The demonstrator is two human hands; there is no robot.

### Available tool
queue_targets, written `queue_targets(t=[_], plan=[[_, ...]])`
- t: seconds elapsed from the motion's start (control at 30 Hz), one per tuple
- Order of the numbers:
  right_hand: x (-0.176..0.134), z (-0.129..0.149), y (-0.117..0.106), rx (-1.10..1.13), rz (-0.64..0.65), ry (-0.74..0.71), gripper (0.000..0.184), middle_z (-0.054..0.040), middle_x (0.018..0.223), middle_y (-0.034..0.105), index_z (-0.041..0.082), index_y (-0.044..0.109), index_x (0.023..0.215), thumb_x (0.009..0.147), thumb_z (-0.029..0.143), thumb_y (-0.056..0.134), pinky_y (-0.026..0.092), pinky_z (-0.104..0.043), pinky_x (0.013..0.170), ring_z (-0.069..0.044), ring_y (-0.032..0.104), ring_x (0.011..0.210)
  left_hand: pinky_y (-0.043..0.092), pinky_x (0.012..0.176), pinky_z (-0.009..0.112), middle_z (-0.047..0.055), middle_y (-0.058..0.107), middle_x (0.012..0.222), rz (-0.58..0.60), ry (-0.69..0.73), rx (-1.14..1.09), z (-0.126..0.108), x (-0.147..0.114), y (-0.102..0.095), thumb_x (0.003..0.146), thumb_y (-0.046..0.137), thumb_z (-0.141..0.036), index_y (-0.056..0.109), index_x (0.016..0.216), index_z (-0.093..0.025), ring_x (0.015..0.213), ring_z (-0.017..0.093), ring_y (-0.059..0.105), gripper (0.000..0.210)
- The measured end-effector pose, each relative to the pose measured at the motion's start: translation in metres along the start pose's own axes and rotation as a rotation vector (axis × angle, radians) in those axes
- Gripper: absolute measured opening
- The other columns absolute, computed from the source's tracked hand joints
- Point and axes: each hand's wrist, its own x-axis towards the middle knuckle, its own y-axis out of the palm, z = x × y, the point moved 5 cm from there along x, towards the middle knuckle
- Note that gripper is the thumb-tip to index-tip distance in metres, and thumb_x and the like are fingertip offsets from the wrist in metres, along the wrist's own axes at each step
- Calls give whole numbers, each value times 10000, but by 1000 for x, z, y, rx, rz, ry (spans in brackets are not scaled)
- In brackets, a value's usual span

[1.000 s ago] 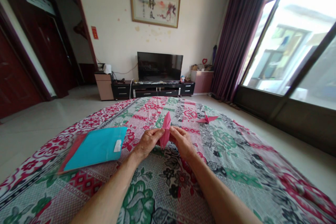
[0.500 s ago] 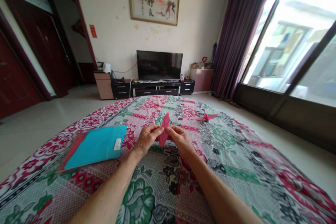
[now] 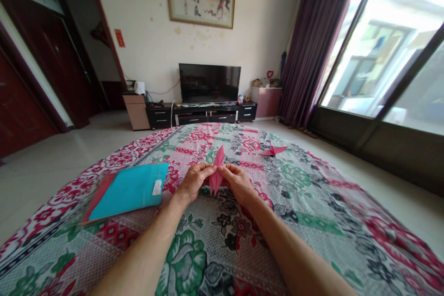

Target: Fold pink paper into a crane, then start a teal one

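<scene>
A pink sheet of folded origami paper [image 3: 218,176], long and diamond-shaped with a split lower end, is held upright above the table. My left hand [image 3: 197,180] pinches its left side between thumb and fingers. On the other side, my right hand [image 3: 238,182] pinches it the same way, so the two thumbs nearly meet at its middle. Fingers behind the paper are partly hidden. Farther off to the right, a finished-looking pink paper crane [image 3: 274,150] rests on the cloth, touched by neither hand.
A clear packet of blue and red paper [image 3: 128,192] with a white label lies left of my hands. The patterned tablecloth [image 3: 298,245] covers a round table. Beyond it stand a television [image 3: 209,83] on a low black cabinet [image 3: 222,115] and a purple curtain [image 3: 305,46].
My hands keep their pinch on the folded paper, whose lower end now shows two separated points. The camera view has shifted slightly.
</scene>
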Motion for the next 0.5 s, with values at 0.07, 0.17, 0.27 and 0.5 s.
queue_targets(t=[0.07, 0.17, 0.27, 0.5], plan=[[0, -1, -1, -12, -9, -4, 305, 25, 650, 620, 177, 621, 727, 627, 445, 726, 473, -244, 576, -98, 553, 542, 401, 508, 223, -10, 629, 587, 40, -16, -13, -1, -1, 0, 643, 711, -366, 645, 699, -138, 506, 105, 538, 243], [1, -3, -2, -2, -11, -5, 300, 14, 656, 626, 171, 618, 728, 632, 433, 728, 469, -239, 563, -100, 553, 541, 407, 512, 234, 13, 654, 626, 70, -26, -11, -2, -3, -2, 657, 701, -373, 671, 751, -138, 541, 128, 569, 256], [-1, -2, 0, 48, -10, -3, 288, 23, 632, 615, 171, 616, 722, 631, 418, 734, 473, -243, 557, -99, 550, 529, 422, 539, 239, 18, 666, 652, 77, -32, -3, -1, -2, -5, 650, 715, -350, 692, 822, -142, 566, 129, 576, 270], [-5, 2, 6, 142, 7, 23, 302, 26, 636, 618, 162, 619, 738, 617, 406, 749, 484, -255, 555, -102, 551, 529, 353, 457, 176, -20, 590, 560, 164, -12, -23, 0, 0, -6, 682, 705, -322, 701, 850, -143, 467, 55, 469, 245]])
